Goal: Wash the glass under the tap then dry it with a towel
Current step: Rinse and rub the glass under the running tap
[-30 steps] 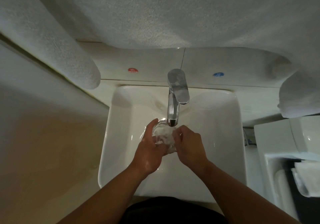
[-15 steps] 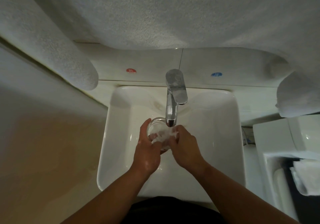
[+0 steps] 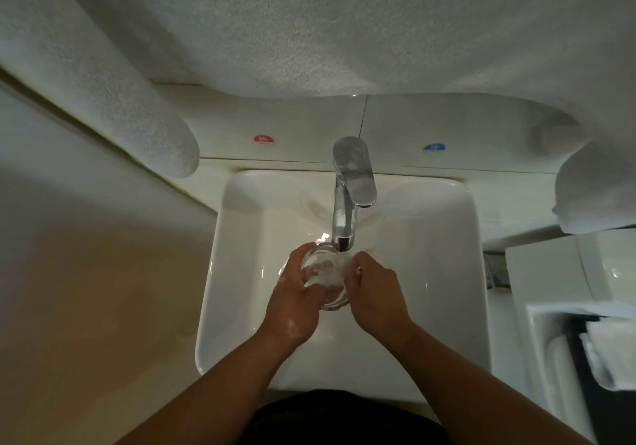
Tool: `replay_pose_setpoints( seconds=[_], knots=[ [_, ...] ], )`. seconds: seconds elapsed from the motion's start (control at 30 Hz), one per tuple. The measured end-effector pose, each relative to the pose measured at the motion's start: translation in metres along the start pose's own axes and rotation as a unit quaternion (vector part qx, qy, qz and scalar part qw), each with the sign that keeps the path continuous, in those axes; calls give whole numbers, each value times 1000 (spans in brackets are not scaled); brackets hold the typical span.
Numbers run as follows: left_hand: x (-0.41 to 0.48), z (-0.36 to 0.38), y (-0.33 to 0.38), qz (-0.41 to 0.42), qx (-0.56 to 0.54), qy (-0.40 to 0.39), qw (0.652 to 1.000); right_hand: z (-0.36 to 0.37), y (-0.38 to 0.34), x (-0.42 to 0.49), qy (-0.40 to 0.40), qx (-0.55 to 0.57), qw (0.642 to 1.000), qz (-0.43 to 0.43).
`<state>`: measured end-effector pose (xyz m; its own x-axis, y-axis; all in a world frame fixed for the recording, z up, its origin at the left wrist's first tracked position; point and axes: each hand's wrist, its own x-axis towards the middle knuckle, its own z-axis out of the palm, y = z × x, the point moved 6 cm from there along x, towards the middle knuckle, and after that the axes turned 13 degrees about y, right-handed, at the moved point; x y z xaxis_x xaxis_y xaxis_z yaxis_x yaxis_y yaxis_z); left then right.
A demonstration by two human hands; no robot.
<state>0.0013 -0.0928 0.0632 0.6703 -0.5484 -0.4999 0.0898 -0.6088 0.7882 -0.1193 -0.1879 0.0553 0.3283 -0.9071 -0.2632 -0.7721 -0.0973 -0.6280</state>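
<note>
A clear drinking glass (image 3: pixel 323 277) sits under the spout of the chrome tap (image 3: pixel 347 196), with foaming water running into it. My left hand (image 3: pixel 292 303) grips the glass from the left, fingers curled round its side. From the right, my right hand (image 3: pixel 373 293) holds it, fingertips at the rim. Both hands are over the white square sink (image 3: pixel 447 272). A large white towel (image 3: pixel 309 31) hangs overhead and fills the top of the view.
Red (image 3: pixel 264 139) and blue (image 3: pixel 435 148) hot and cold stickers mark the wall tiles behind the tap. A white toilet cistern (image 3: pixel 568 272) stands right of the sink, with a folded white cloth (image 3: pixel 612 355) lower right. A beige wall (image 3: pixel 86 289) closes the left side.
The glass has shifted slightly in my hands under the stream, my left fingers wrapping further round it. Both hands stay at the same place over the sink.
</note>
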Motion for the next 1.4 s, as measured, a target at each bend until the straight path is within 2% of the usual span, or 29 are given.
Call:
replay_pose_setpoints(
  seconds=[0.07,0.13,0.23,0.33,0.5,0.6,0.77,0.9,1.07,1.23,1.4],
  knots=[
    [3,1,2,-3,6,-42,999,-1,0,2,10,-17,1000,-14],
    [5,0,3,-10,-17,-50,999,-1,-1,0,18,9,1000,-13],
    [-2,2,1,-27,-74,-22,997,3,1,-6,15,61,998,23],
    [-7,6,0,-9,-81,7,997,6,3,-9,-6,92,994,51],
    [-2,4,-3,-40,-99,-7,994,1,6,1,7,-6,1000,11],
    [-1,3,-1,-29,-81,-11,996,-2,5,2,37,16,999,31],
    [-5,0,0,3,-67,15,998,11,2,-9,-50,83,995,39],
    [-3,3,2,-10,-55,-30,998,0,0,3,14,-26,999,-23],
    [-2,6,3,-52,-104,-79,990,-4,3,15,22,3,999,27],
    [-8,12,7,-75,-143,-119,980,-5,4,16,25,77,992,95],
    [-5,14,7,-59,-110,-134,983,-3,2,15,-22,54,995,79]
  ],
)
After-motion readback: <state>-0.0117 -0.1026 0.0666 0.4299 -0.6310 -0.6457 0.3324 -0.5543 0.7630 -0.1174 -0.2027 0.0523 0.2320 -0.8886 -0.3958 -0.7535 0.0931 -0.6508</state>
